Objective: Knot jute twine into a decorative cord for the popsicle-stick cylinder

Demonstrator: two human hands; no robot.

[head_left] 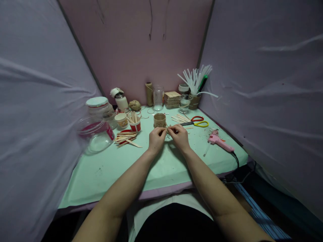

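Note:
My left hand (156,138) and my right hand (178,137) meet over the middle of the mint-green table (161,164), fingers pinched together on a thin strand of twine (168,129) stretched between them. Just behind the fingertips stands a small cup wrapped in twine (159,120). What else the fingers hold is too small to make out.
Loose wooden sticks (126,137) and a red cup of sticks (135,123) lie left. Scissors (198,121) and a pink glue gun (220,142) lie right. A tipped clear jar (97,134), a twine ball (134,105), a glass jar (158,97), stacked sticks (172,99) and straws (195,80) stand behind.

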